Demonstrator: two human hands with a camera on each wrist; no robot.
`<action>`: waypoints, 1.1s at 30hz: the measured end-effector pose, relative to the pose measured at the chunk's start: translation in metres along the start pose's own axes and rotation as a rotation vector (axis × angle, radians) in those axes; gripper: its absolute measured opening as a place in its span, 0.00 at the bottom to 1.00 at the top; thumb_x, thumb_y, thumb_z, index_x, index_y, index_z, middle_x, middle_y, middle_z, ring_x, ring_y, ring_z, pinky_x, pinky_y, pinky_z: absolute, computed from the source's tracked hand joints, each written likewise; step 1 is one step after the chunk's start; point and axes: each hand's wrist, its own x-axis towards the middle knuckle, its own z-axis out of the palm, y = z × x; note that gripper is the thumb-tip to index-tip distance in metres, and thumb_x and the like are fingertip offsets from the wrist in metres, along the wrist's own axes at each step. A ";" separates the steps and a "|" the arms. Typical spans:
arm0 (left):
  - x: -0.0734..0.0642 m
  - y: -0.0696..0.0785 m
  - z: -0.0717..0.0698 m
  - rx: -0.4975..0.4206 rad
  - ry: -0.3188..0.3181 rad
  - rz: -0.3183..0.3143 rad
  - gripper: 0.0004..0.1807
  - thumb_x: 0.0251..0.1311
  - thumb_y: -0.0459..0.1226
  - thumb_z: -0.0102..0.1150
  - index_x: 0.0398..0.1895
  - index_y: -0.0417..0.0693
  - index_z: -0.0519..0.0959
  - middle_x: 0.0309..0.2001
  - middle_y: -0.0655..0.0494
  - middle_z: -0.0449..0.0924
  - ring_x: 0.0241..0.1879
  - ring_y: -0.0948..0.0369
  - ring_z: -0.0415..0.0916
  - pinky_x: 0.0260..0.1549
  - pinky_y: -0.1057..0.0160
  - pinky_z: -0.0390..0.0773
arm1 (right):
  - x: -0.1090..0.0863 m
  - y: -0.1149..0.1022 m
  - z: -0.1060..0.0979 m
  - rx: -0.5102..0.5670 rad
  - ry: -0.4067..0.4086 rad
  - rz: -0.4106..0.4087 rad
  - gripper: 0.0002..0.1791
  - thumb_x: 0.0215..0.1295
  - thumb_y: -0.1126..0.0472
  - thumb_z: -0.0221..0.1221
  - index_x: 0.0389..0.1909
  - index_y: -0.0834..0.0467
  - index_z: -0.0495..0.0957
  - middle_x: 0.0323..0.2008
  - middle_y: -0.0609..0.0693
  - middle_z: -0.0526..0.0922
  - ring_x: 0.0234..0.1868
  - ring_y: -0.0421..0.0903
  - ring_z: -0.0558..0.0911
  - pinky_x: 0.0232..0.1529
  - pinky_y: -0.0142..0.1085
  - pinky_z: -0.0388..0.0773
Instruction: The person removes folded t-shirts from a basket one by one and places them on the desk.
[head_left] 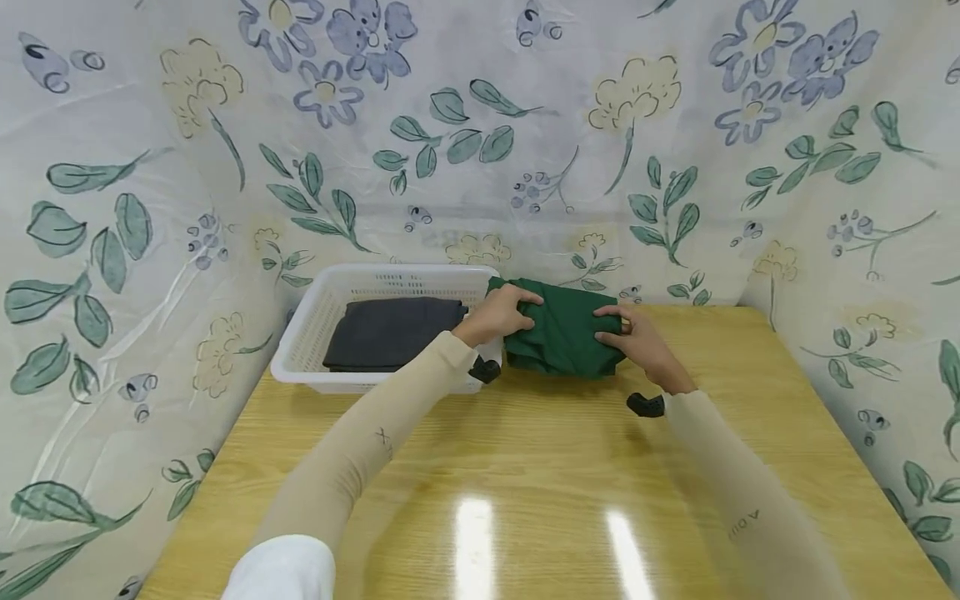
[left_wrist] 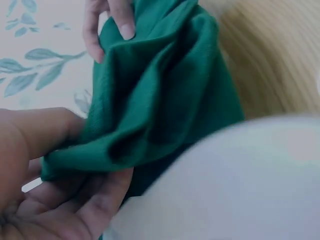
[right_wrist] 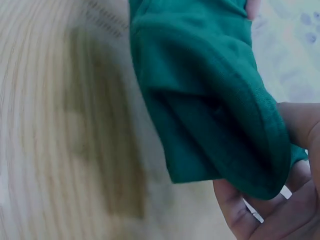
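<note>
A folded green cloth (head_left: 566, 329), perhaps a garment, is held between both hands beside the basket's right end. My left hand (head_left: 498, 315) grips its left edge; in the left wrist view the thumb and fingers pinch a fold of the green cloth (left_wrist: 150, 95). On the opposite side my right hand (head_left: 637, 342) pinches the right edge, and the right wrist view shows the fingers under the green cloth (right_wrist: 200, 100) with its layers gaping. Inside the white plastic basket (head_left: 300, 333) lies a folded dark grey cloth (head_left: 393, 333).
The basket stands at the back left of the wooden table (head_left: 555, 467). A floral curtain (head_left: 555, 125) hangs behind the table and along both sides. Each wrist carries a small black device, one seen by the left wrist (head_left: 486, 368), one by the right (head_left: 647, 405).
</note>
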 end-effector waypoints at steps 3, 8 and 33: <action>0.009 0.000 0.003 0.080 -0.035 -0.031 0.27 0.71 0.26 0.58 0.72 0.46 0.74 0.52 0.37 0.77 0.13 0.63 0.51 0.21 0.65 0.61 | 0.006 0.006 0.004 -0.041 0.010 0.018 0.26 0.74 0.59 0.63 0.70 0.54 0.73 0.55 0.60 0.73 0.41 0.50 0.73 0.42 0.39 0.72; 0.019 0.001 0.008 0.150 -0.099 -0.061 0.28 0.70 0.25 0.57 0.73 0.43 0.72 0.61 0.39 0.77 0.13 0.64 0.50 0.20 0.66 0.60 | 0.011 0.011 0.010 -0.080 0.035 0.020 0.22 0.74 0.62 0.63 0.66 0.54 0.76 0.31 0.52 0.63 0.29 0.48 0.60 0.35 0.39 0.66; 0.030 0.015 0.024 0.588 -0.416 -0.145 0.18 0.73 0.33 0.59 0.62 0.38 0.73 0.58 0.40 0.75 0.30 0.57 0.74 0.32 0.60 0.77 | 0.020 0.027 0.008 -0.187 0.014 0.087 0.23 0.74 0.66 0.61 0.68 0.57 0.75 0.72 0.65 0.65 0.58 0.60 0.73 0.58 0.51 0.74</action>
